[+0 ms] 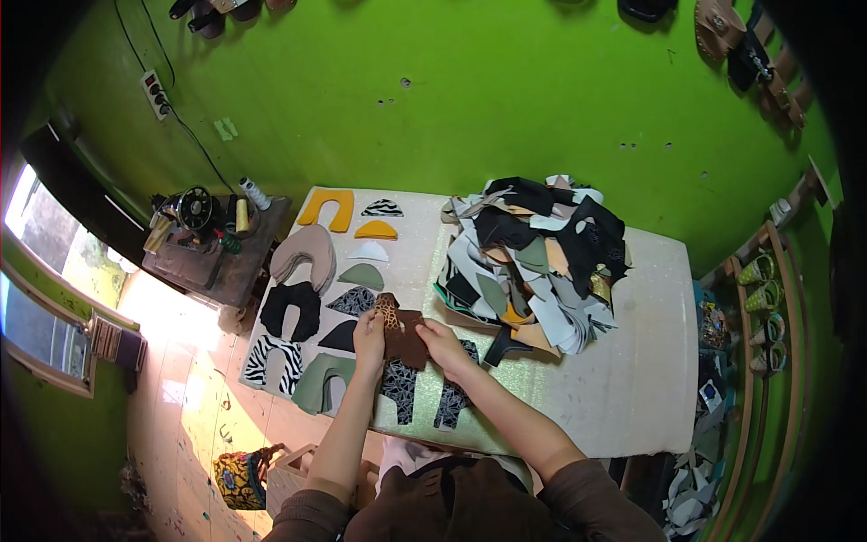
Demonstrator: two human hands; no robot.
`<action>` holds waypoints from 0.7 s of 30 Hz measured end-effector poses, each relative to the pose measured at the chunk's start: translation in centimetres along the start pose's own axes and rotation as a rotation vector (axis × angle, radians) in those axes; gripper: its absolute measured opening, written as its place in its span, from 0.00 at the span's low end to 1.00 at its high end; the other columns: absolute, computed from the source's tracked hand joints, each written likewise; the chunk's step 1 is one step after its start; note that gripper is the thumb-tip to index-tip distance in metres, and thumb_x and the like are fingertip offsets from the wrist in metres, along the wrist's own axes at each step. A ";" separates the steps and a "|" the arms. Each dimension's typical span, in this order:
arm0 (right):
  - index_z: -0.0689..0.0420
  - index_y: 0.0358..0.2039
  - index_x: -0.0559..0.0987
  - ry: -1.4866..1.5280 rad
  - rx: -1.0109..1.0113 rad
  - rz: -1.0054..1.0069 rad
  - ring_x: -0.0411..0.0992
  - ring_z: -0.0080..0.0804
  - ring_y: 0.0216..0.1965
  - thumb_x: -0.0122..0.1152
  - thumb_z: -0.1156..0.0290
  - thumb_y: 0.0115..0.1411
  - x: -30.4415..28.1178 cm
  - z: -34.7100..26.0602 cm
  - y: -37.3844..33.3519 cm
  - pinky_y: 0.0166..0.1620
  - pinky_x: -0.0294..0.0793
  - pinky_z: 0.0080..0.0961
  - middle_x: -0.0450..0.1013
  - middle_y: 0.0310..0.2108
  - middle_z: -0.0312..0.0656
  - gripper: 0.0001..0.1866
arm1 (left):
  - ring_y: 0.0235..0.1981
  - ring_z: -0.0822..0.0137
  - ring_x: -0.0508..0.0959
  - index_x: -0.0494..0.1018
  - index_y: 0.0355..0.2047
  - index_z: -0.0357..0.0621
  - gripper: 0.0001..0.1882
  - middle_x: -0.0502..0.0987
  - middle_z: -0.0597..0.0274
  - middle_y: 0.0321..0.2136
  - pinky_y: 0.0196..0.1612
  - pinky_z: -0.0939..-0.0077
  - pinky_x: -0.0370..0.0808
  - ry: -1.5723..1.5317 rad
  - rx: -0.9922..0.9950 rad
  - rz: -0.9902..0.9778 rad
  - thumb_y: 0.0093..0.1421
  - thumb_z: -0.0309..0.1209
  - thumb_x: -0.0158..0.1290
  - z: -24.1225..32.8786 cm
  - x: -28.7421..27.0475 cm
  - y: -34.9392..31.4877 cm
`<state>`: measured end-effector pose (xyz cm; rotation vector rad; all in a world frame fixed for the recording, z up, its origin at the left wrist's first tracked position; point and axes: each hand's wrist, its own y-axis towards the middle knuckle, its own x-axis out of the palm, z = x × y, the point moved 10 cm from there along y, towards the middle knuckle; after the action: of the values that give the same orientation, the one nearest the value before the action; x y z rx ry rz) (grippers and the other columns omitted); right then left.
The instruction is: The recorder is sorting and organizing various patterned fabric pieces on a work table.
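Observation:
Above the near part of the table, my two hands hold cut material in front of me. My left hand (368, 341) pinches a leopard-print piece (386, 310) at its left edge. The fingers of my right hand (440, 347) are closed on the right edge of a brown piece (405, 343), which overlaps the leopard print; whether the two are joined I cannot tell. Beneath, a black-and-grey patterned U-shaped piece (398, 397) lies partly covered by my hands. Left of them lie a black half-moon piece (338, 337) and a sage-green U-shaped stack (318, 379).
More U-shaped stacks, zebra-print (262, 363), black (287, 312), beige (302, 253) and yellow (327, 208), line the left of the table (632, 388). A tall heap of scraps (533, 262) stands behind my right hand. A sewing machine (194, 217) stands at far left, a sandal rack (768, 307) at right.

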<state>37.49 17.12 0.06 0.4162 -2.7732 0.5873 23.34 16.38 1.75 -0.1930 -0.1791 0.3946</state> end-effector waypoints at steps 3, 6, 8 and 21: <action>0.63 0.44 0.72 -0.072 0.039 -0.031 0.68 0.20 0.36 0.47 0.65 0.63 2.4 0.9 1.8 0.40 0.66 0.16 0.72 0.36 0.37 0.16 | 0.27 0.76 0.72 0.68 0.39 0.39 0.10 0.73 0.64 0.27 0.31 0.83 0.69 0.009 -0.020 0.020 0.62 0.31 0.43 0.3 -1.6 0.8; 0.63 0.44 0.72 -0.058 -0.046 -0.034 0.68 0.20 0.36 0.46 0.66 0.63 3.3 1.1 5.0 0.41 0.66 0.16 0.72 0.36 0.37 0.16 | 0.27 0.77 0.72 0.68 0.39 0.39 0.09 0.72 0.65 0.27 0.31 0.84 0.69 0.085 -0.011 0.021 0.62 0.30 0.44 -0.1 -2.4 3.3; 0.63 0.44 0.72 -0.041 -0.053 -0.037 0.68 0.20 0.37 0.46 0.66 0.63 3.6 1.0 6.9 0.42 0.66 0.16 0.72 0.37 0.37 0.16 | 0.27 0.77 0.72 0.68 0.39 0.38 0.09 0.72 0.65 0.27 0.31 0.84 0.69 0.106 -0.002 0.010 0.61 0.30 0.44 -0.4 -2.7 5.1; 0.62 0.38 0.74 -0.345 -0.119 0.429 0.66 0.21 0.35 0.46 0.67 0.62 -6.3 1.9 14.2 0.41 0.64 0.18 0.71 0.32 0.35 0.13 | 0.29 0.75 0.73 0.69 0.40 0.33 0.12 0.76 0.60 0.30 0.33 0.82 0.70 0.214 -0.175 -0.195 0.59 0.29 0.47 -6.0 2.3 12.4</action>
<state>38.18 30.09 -8.57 -0.1247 -3.2361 0.4708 22.20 27.64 -6.49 -0.3854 -0.0202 0.1623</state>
